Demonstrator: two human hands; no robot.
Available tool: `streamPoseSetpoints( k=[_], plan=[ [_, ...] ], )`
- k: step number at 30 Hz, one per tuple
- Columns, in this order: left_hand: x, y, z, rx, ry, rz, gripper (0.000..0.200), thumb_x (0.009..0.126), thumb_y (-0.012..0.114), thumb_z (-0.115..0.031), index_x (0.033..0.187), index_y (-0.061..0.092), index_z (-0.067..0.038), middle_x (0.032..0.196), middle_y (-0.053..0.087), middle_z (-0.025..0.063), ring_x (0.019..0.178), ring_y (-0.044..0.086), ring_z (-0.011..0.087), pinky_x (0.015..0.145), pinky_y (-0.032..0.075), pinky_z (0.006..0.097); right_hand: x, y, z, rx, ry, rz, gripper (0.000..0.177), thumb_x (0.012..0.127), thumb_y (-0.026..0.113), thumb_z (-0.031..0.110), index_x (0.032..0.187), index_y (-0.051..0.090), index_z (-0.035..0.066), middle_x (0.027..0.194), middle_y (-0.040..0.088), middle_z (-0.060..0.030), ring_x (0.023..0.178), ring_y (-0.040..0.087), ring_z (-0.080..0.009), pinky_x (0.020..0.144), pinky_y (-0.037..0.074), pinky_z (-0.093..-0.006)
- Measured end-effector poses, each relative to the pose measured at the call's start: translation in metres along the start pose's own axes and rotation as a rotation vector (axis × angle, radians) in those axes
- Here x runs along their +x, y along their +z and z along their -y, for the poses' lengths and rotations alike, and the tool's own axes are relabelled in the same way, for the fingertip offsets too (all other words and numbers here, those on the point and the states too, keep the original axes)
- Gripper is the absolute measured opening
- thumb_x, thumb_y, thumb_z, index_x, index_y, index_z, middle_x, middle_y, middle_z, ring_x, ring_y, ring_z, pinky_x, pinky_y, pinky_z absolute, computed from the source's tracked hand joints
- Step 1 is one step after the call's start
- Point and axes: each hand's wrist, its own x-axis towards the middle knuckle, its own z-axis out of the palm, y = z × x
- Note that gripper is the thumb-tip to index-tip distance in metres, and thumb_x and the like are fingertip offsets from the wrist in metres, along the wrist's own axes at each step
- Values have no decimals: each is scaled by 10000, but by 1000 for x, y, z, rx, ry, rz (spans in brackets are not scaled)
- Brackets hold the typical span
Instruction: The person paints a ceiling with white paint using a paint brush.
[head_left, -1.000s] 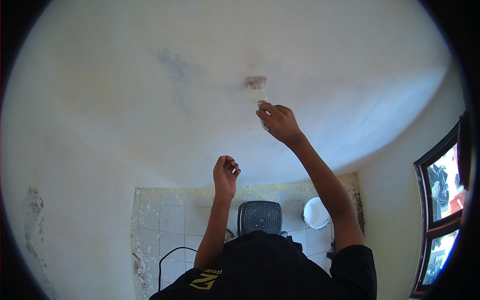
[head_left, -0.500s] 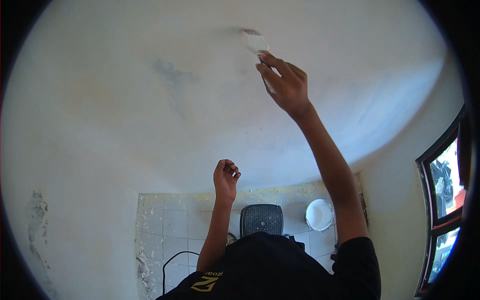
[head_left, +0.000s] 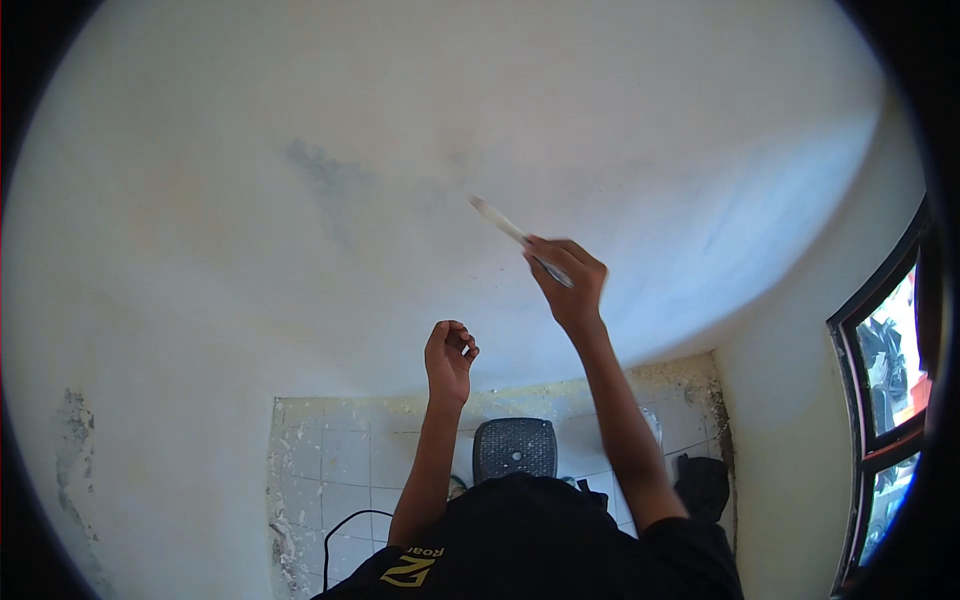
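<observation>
My right hand (head_left: 572,282) grips a paintbrush (head_left: 499,219) by its handle, in front of the white wall (head_left: 400,90). The brush is seen edge-on, its bristles pointing up and to the left; whether they touch the wall I cannot tell. Lower and to the left, my left hand (head_left: 450,362) is raised with its fingers curled and nothing visible in them. A grey-blue patch (head_left: 325,168) marks the wall to the left of the brush.
Below stands a dark stool (head_left: 515,449) on the tiled floor (head_left: 345,455). A white bucket (head_left: 652,425) is mostly hidden behind my right arm, beside a dark cloth-like item (head_left: 703,488). A black cable (head_left: 345,520) curves at the left; a window (head_left: 888,370) is at the right.
My right hand has come down with the brush, which has turned from broad side to edge. More of the bucket is now covered by my arm. My left hand has hardly moved.
</observation>
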Motion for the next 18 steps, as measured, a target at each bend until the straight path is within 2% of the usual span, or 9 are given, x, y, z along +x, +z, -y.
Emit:
streamPoseSetpoints(
  k=[1,3,4,8,9,10,12,15,18],
  plan=[
    [0,5,5,13,-5,2,188,985,573,-308,931,579,-128,820,549,-17,769,535,134,688,449,313,-11,-11,-1,24,89,-80,257,772,771,-53,1011,743,35,961,743,-110,828,733,-196,723,591,-306],
    [-1,15,21,8,-17,9,179,983,578,-301,949,583,-125,825,552,-16,769,537,133,687,453,312,-40,-31,-13,299,448,-256,214,788,778,-43,995,727,-39,931,743,-129,821,724,-188,743,607,-311],
    [-2,21,29,11,-29,15,173,981,584,-294,967,586,-121,829,555,-15,769,538,133,686,457,311,-45,-43,-7,527,594,-409,169,814,752,-50,969,698,-90,925,722,-161,833,722,-222,760,628,-336],
    [-12,49,64,21,-40,-4,147,982,573,-250,981,594,-104,811,586,9,743,562,125,671,462,305,-85,-98,-48,720,886,-626,211,836,700,-45,1033,638,-89,936,684,-171,834,726,-274,775,641,-371],
    [-15,54,73,21,-46,4,136,977,577,-234,998,591,-101,814,584,15,739,557,129,670,462,307,-94,-112,-57,758,945,-669,210,853,698,-7,1047,635,-57,916,676,-129,861,720,-264,719,613,-322],
    [-18,57,81,17,-50,11,129,973,581,-219,1015,588,-97,817,582,21,735,552,133,668,461,309,-102,-124,-65,761,943,-663,210,853,698,-7,1047,635,-57,916,676,-129,861,720,-264,719,613,-322],
    [-24,64,104,21,-42,-13,131,967,573,-219,1006,576,-94,812,578,32,731,549,151,671,462,317,-121,-150,-84,932,1152,-805,170,883,693,41,1039,649,-9,888,671,-81,852,693,-206,653,535,-245],
    [-32,62,140,-26,-82,-36,123,951,529,-231,925,522,-111,821,577,45,747,547,171,684,464,332,-179,-170,-132,1080,1213,-775,154,929,667,81,1062,643,8,917,675,-62,815,669,-157,561,505,-215],
    [-46,62,173,-55,-133,-45,104,925,549,-213,891,480,-142,852,554,32,807,538,173,719,461,330,-216,-180,-143,1100,1389,-839,154,934,663,83,1065,640,5,926,674,-75,814,673,-155,600,539,-219]
  ],
)
